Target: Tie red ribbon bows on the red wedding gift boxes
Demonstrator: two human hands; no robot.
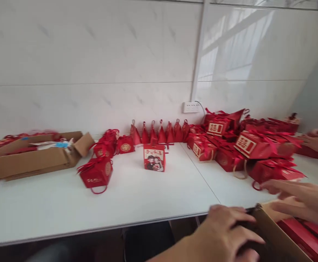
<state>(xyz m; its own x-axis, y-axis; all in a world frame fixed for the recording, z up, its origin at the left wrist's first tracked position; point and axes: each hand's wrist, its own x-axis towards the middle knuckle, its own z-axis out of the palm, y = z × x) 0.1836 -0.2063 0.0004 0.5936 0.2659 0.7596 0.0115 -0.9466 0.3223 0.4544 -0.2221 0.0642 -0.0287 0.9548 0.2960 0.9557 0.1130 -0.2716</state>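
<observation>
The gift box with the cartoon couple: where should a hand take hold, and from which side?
The gift box is probably best held across its left and right walls, from the front: it stands upright, printed face forward, with red pyramid boxes behind.

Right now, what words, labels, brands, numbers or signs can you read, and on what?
"囍": cream rectangular labels on red cardboard boxes piled at right.
Red-and-cream cardboard box showing a cartoon couple: characters too blurred to read.
Pale lettering on other red cardboard boxes: too small.
Round gold emblems on red cardboard boxes: too blurred.
</observation>
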